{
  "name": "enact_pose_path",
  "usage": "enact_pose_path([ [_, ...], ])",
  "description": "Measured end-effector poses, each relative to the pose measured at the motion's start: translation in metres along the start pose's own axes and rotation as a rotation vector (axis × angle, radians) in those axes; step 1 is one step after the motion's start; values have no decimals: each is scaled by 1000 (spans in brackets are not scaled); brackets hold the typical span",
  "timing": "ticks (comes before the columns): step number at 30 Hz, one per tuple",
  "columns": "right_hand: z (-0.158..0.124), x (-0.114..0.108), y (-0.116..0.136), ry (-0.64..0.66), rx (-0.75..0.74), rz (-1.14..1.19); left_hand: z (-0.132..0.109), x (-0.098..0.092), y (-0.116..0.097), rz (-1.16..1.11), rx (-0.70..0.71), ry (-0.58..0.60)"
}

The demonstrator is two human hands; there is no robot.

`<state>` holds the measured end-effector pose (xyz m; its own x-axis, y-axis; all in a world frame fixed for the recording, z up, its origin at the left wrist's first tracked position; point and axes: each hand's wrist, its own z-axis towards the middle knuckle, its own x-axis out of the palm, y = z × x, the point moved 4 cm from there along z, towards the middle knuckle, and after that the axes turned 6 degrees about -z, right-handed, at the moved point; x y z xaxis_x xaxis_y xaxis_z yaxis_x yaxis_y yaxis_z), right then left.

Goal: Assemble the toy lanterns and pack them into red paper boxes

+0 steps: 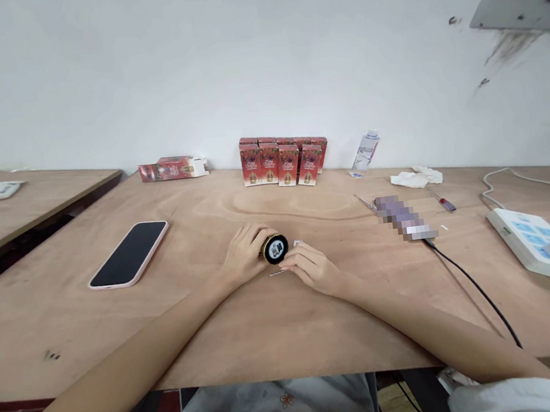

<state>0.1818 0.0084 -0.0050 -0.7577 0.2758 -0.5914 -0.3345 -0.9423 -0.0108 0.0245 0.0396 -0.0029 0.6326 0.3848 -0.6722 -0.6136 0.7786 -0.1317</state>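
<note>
My left hand [248, 253] is wrapped round a small round object with a gold rim and a black base [276, 249]. The base is tilted toward me, with a pale disc and dark shapes at its centre; the rest is hidden by the hand. Close against its right edge, my right hand [311, 268] has its fingertips pinched together. What they hold, if anything, is too small to make out. A thin metal rod [277, 273] shows just below those fingertips; I cannot tell whether it is held or lies on the table. Behind the right hand is a small whitish bit [296, 243].
Several red boxes [288, 165] stand along the wall, an opened red box [173, 169] lying left of them. A pink-edged phone [129, 254] lies left. Rightward are a bottle [365, 153], tissue [416, 177], a cabled purple device [403, 218], a screwdriver [446, 204] and a power strip [527, 238].
</note>
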Motion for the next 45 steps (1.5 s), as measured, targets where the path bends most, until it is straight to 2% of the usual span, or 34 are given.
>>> enact_pose_path([
  [14,-3,-1,0,-46,49,-125,0,7,-15,104,168,75],
  [21,-4,1,-2,16,39,-113,0,7,-13,109,142,105],
  [27,-3,-1,1,-20,22,-157,0,6,-13,90,138,94],
  [35,-8,0,-2,14,40,-163,1,5,-12,66,81,100],
  [40,-7,-1,-1,-24,62,-223,2,4,-13,72,93,80],
  [45,-6,-1,1,0,26,-221,2,3,-12,69,113,58],
])
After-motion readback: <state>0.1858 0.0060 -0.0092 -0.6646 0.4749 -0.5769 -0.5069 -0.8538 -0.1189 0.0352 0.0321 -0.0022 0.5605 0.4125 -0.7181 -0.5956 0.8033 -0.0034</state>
